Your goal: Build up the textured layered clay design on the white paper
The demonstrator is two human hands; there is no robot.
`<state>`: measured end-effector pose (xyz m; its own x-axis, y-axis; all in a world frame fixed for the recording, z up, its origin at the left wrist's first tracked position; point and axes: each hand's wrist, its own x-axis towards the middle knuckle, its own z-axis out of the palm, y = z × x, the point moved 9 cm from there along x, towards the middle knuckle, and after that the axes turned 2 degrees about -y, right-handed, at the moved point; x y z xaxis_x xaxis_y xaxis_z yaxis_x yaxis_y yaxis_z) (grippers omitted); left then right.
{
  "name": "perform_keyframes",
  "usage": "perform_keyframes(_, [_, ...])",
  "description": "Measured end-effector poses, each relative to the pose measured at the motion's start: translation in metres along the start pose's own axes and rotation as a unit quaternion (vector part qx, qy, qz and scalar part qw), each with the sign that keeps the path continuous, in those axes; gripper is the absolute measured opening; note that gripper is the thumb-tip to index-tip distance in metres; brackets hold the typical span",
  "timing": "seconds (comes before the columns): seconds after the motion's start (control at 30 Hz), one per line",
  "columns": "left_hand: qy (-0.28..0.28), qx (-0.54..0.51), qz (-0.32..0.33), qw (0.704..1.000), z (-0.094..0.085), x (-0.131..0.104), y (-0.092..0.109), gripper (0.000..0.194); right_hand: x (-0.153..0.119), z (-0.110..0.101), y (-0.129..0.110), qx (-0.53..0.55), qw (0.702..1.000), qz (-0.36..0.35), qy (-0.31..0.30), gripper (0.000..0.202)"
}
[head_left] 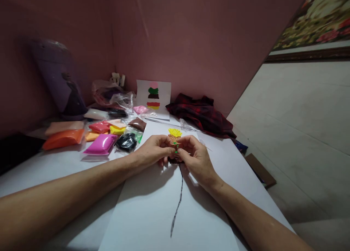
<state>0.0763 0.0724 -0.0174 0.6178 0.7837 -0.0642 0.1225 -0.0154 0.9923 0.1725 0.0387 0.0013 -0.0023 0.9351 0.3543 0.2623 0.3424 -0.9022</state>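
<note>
My left hand (157,148) and my right hand (197,159) meet over a white sheet of paper (169,211), fingertips pinched close together. Between them is a small light-brown bit of modelling clay (175,143), mostly covered by the fingers. Beneath lies a clay picture with a fringed yellow top (174,132), a brown textured body and small green spots. My hands hide much of that body. A dark, twisted-looking line (180,192) runs from its lower end down the paper.
Packets of coloured clay, among them magenta (100,144), orange (63,138) and black (127,142), lie at the left. A card with colour bands (163,114) leans on the wall. Beside it are a dark red checked cloth (201,114) and, far left, a purple container (56,79).
</note>
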Motion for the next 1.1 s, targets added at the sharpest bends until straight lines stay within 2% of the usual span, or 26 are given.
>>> perform_keyframes(0.6, [0.006,-0.005,-0.001,1.000,-0.0024,0.0021,-0.0052,0.007,0.0010,0.0013,0.0066,0.087,0.994,0.065,0.003,0.015])
perform_keyframes(0.93, [-0.001,-0.013,0.011,1.000,-0.0009,0.0020,-0.0010,0.013,0.0004,0.0024,0.0067,0.080,0.994,0.076,-0.001,0.015])
perform_keyframes(1.1, [-0.003,-0.012,0.012,1.000,-0.0012,0.0041,-0.0031,0.012,-0.0001,0.0053,0.0024,0.084,0.995,0.055,-0.019,0.014])
